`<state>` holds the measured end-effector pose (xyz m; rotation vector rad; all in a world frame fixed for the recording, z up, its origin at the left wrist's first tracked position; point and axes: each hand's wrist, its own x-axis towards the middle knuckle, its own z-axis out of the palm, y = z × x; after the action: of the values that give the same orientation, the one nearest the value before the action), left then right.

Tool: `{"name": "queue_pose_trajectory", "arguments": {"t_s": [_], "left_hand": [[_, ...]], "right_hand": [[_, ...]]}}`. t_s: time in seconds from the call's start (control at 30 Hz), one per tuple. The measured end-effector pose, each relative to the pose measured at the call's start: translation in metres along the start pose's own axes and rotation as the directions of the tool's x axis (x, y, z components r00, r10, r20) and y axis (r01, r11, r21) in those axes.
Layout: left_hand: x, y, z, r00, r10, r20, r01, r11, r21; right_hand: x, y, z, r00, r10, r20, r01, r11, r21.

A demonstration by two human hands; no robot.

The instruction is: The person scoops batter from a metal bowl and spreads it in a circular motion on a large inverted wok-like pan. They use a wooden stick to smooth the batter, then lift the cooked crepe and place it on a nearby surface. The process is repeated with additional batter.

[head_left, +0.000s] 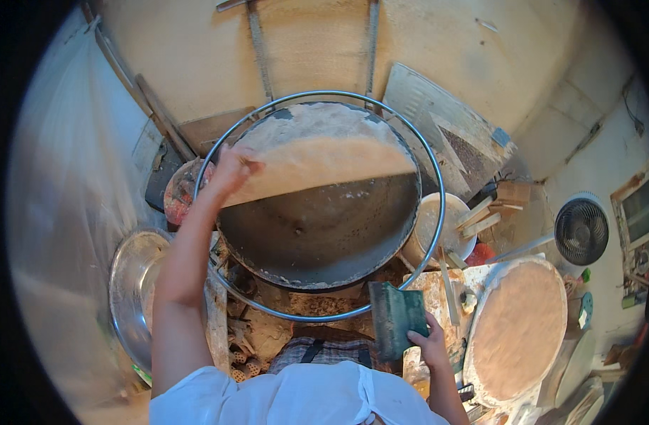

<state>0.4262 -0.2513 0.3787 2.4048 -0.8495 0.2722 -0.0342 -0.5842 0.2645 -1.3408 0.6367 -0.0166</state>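
Flatbread (324, 161) covered your pan's (317, 237) far half; your left hand (234, 171) apparently pinched its edge, right hand (430, 341) gripping a green scraper (395, 317). Peeling, seemingly, called next for an even lift.

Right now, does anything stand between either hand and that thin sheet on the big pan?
Nothing visible separates the left hand from the left end of the thin sheet. Between the right hand, holding a green flat tool, and the sheet lie the metal ring and the pan's bare dark part.
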Motion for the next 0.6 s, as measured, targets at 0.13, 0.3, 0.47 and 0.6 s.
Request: {"name": "queue_pose_trajectory", "arguments": {"t_s": [0.13,0.3,0.47,0.6], "left_hand": [[0.048,-0.010,-0.031,0.985,-0.165,0.054,0.173,0.951,-0.256],[0.066,0.161,-0.051,0.981,0.191,0.021,-0.173,0.830,0.530],[0.012,0.193,-0.011,0.936,0.323,0.144,-0.344,0.736,0.583],[-0.059,0.126,0.063,0.953,0.263,0.151,-0.303,0.835,0.459]], "right_hand": [[-0.027,0.051,-0.058,0.975,-0.099,-0.198,0.013,0.919,-0.393],[-0.051,0.110,-0.103,0.849,-0.389,-0.358,0.068,0.753,-0.655],[-0.074,0.194,-0.150,0.827,-0.470,-0.308,-0.077,0.449,-0.890],[-0.058,0.194,-0.113,0.897,-0.387,-0.215,-0.024,0.442,-0.897]]}}
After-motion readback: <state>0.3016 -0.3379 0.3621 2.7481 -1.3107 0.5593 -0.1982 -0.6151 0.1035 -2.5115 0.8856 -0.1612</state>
